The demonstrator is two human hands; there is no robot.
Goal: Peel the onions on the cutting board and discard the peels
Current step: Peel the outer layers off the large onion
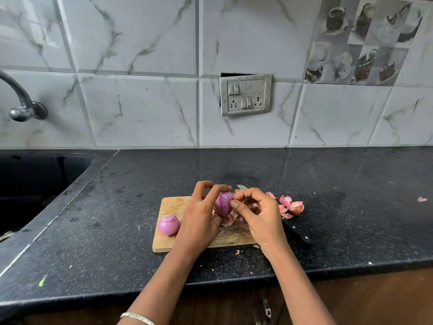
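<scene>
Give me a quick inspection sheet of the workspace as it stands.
Surface: black speckled countertop, damp spots at left, small peel bits scattered.
Job's things: wooden cutting board; peeled onion resting on its left part; second onion held above it.
Clutter: peel pile on the counter right of the board; knife lying partly under the right hand.
Hands: left hand grips the held onion; right hand pinches at its skin.
Cables: nothing seen.
Surroundings: sink and tap at left; switch panel on tiled wall.
</scene>
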